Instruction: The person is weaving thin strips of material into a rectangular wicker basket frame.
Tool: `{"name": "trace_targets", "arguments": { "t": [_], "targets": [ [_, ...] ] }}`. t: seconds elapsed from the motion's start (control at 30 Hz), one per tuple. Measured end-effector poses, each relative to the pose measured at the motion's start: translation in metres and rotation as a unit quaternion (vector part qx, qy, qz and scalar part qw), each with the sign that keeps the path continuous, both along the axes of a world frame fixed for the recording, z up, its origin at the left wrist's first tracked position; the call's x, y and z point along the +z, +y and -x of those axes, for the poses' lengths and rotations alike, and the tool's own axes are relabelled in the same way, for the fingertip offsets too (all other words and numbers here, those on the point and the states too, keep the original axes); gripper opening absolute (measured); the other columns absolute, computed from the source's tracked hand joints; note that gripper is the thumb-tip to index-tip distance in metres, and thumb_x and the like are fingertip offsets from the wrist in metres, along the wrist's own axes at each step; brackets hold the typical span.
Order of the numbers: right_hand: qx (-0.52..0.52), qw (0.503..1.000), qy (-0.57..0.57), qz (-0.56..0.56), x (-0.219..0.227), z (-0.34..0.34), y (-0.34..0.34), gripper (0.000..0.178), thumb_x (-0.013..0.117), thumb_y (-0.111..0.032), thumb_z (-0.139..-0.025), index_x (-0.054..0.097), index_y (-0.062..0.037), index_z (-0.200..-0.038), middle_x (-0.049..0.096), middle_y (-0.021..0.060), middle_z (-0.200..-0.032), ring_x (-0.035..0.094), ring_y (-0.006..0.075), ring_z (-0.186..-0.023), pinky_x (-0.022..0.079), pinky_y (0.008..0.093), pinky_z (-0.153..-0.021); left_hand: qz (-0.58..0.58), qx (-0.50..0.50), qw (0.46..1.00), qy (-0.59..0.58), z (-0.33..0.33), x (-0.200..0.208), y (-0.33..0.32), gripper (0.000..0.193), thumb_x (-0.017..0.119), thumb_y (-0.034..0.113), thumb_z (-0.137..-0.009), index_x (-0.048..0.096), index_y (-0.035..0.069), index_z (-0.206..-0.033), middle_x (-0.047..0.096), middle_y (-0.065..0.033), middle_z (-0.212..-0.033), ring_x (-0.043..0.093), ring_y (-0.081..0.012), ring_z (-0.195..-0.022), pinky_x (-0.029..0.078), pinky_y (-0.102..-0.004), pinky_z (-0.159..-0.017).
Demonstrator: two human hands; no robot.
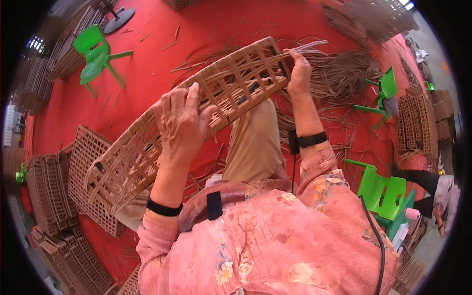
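A long, shallow brown woven basket [142, 135] with an open lattice lies slanted across my lap, its far right end raised. My left hand [182, 120] lies over its upper long rim, fingers stretched across the edge and thumb apart on the lattice, holding it. At the raised right end, my right hand [300, 73] is closed, thumb and fingers pinching thin brown weaving strips beside the black corner piece. The pale loose ends of the strips [312, 46] stick out past my fingertips. Inside the basket, more strips run lengthwise; my palms hide parts of the weave.
A heap of loose strips [344, 76] spreads over the red floor beyond my right hand. Green chairs [96, 54] stand around me. Stacked woven baskets [49, 189] line the left, and others [418, 123] the right. At the far right, a person [445, 194] is partly in view.
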State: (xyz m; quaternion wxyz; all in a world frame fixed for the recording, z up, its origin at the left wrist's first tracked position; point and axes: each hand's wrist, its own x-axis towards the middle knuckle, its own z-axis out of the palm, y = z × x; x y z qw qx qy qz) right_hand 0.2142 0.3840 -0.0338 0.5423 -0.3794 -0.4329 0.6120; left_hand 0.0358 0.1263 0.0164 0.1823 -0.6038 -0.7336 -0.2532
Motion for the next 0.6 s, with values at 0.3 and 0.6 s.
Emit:
{"name": "trace_targets", "arguments": {
  "t": [0.3, 0.6],
  "targets": [
    [0.106, 0.993, 0.058, 0.009, -0.008, -0.027, 0.000, 0.025, 0.058, -0.003, -0.092, 0.064, 0.0004, -0.116, 0.070, 0.0051, -0.098, 0.068, 0.0129, -0.080, 0.060, 0.0259, -0.063, 0.068, -0.057, 0.994, -0.061, -0.033, -0.011, -0.001, 0.053, 0.077, 0.032, -0.082, 0.063, 0.005, -0.125, 0.055, -0.0097, -0.105, 0.052, -0.0287, -0.102, 0.041, -0.0430, -0.092],
    [0.191, 0.892, -0.249, -0.324, -0.047, -0.018, 0.034, 0.036, 0.042, -0.018, -0.104, 0.063, -0.0009, -0.128, 0.066, 0.0154, -0.124, 0.061, 0.0292, -0.116, 0.047, 0.0423, -0.103, 0.039, -0.042, 0.994, -0.095, -0.028, -0.012, -0.009, 0.050, 0.079, 0.026, -0.078, 0.065, 0.006, -0.122, 0.056, -0.0121, -0.110, 0.053, -0.0320, -0.106, 0.042, -0.0461, -0.094]
  ]
}}
